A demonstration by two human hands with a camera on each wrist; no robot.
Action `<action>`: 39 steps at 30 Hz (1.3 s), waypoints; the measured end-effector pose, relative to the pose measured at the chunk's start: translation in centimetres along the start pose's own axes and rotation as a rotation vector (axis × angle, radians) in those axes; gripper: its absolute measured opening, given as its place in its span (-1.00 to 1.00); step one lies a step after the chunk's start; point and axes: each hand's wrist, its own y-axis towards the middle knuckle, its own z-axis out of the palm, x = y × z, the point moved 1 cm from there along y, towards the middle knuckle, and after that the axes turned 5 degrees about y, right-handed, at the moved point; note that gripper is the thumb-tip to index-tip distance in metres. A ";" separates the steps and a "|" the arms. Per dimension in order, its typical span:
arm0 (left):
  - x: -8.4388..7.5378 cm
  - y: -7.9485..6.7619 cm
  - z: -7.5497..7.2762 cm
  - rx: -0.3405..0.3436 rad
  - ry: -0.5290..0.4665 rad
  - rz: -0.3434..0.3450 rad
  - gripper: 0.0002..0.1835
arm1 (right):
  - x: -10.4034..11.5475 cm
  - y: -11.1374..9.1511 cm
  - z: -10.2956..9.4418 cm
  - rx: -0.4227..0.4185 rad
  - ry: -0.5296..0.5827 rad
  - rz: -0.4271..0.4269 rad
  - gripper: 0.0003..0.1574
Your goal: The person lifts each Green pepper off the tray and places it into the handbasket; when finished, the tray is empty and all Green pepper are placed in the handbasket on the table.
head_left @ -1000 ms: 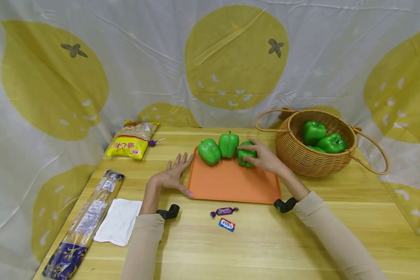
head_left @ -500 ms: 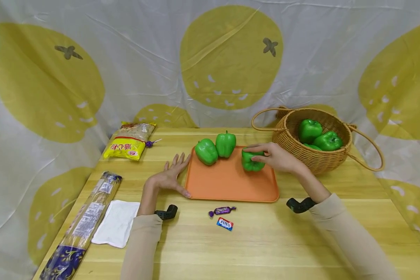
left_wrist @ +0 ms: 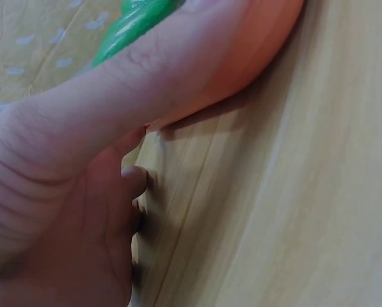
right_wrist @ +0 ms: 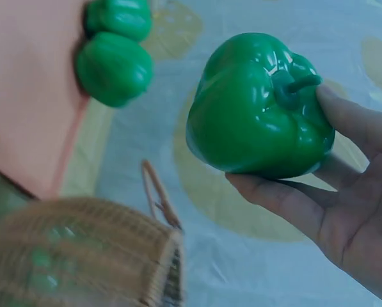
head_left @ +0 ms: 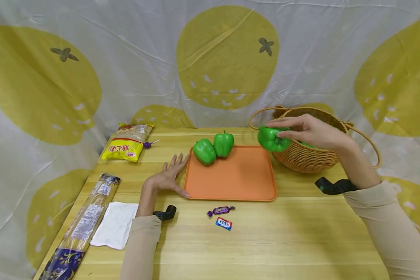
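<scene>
A glossy green bell pepper is gripped between the thumb and fingers of my right hand, raised beside the left rim of the wicker basket. In the right wrist view its stem points toward my palm. My left hand rests with spread fingers at the left edge of the orange tray, thumb at the near corner. Two more green bell peppers, one tilted and one upright, stand at the tray's far left. My right hand and forearm mostly hide the peppers inside the basket.
A purple wrapped candy and a small red-and-blue packet lie before the tray. To the left are a white cloth, a long noodle pack, a yellow pasta bag and a lollipop. A patterned curtain hangs behind.
My right hand has lifted the third bell pepper off the tray and carried it right, up to the basket. My left hand has stayed at the tray's edge.
</scene>
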 end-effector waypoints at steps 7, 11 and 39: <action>0.1 -0.2 -0.1 0.000 0.015 -0.009 0.53 | 0.6 -1.4 -4.9 -0.027 0.034 0.172 -0.47; 0.2 -0.1 -0.1 0.000 0.017 -0.002 0.52 | -0.3 -1.6 -6.6 -0.026 0.063 0.260 -0.44; 0.2 -0.1 -0.2 0.001 0.007 0.000 0.52 | -9.0 1.3 -7.0 0.055 0.131 0.550 -0.27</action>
